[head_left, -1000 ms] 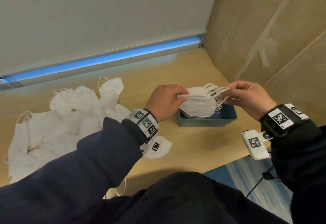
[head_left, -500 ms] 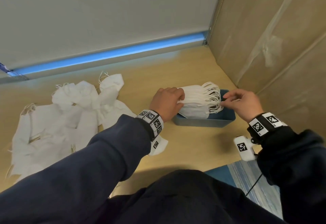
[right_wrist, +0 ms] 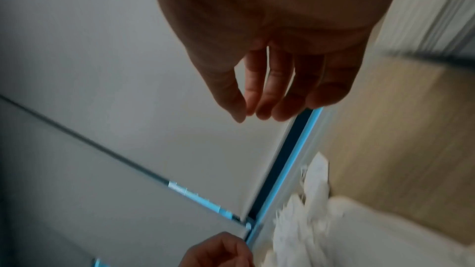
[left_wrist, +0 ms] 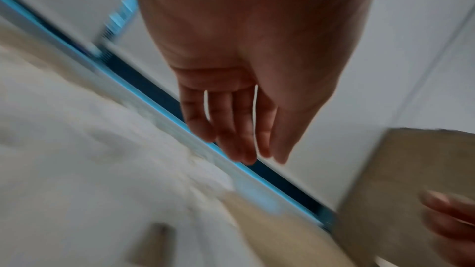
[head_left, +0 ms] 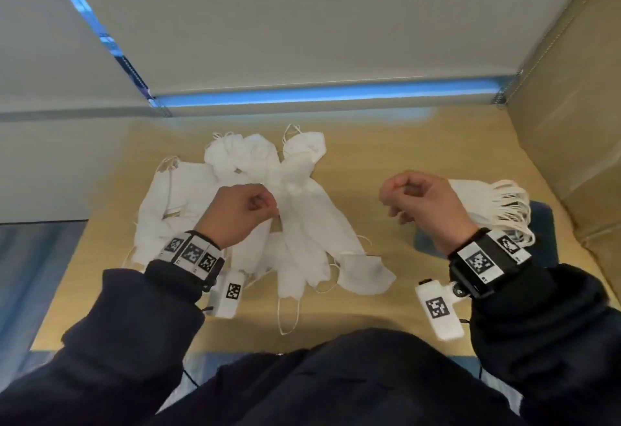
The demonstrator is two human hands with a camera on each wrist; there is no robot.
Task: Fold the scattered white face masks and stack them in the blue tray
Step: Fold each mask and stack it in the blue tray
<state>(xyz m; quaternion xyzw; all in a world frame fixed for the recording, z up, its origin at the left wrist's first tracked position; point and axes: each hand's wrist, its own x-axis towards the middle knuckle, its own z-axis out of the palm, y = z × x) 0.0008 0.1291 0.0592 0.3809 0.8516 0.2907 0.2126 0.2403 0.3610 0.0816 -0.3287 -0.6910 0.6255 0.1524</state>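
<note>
Several loose white face masks (head_left: pixel 295 224) lie in a heap at the middle of the wooden table (head_left: pixel 403 143). My left hand (head_left: pixel 260 205) hovers over the heap; in the left wrist view the left hand (left_wrist: pixel 246 149) has relaxed fingers that hold nothing. At the right stands the blue tray (head_left: pixel 542 220), holding a stack of folded masks (head_left: pixel 484 204) with ear loops hanging off its right side. My right hand (head_left: pixel 400 197) is in the air left of the tray, loosely curled and empty, as the right hand (right_wrist: pixel 262 109) also appears in the right wrist view.
A cardboard wall (head_left: pixel 571 123) closes the right side just beyond the tray. A grey partition (head_left: pixel 302 22) with a blue strip at its base runs along the back. Blue striped floor (head_left: pixel 27 274) shows past the table's left edge.
Both hands let go of the mask stack in the tray. The left hand moved left over the loose heap and the right hand drew back left of the tray. My view swung left.
</note>
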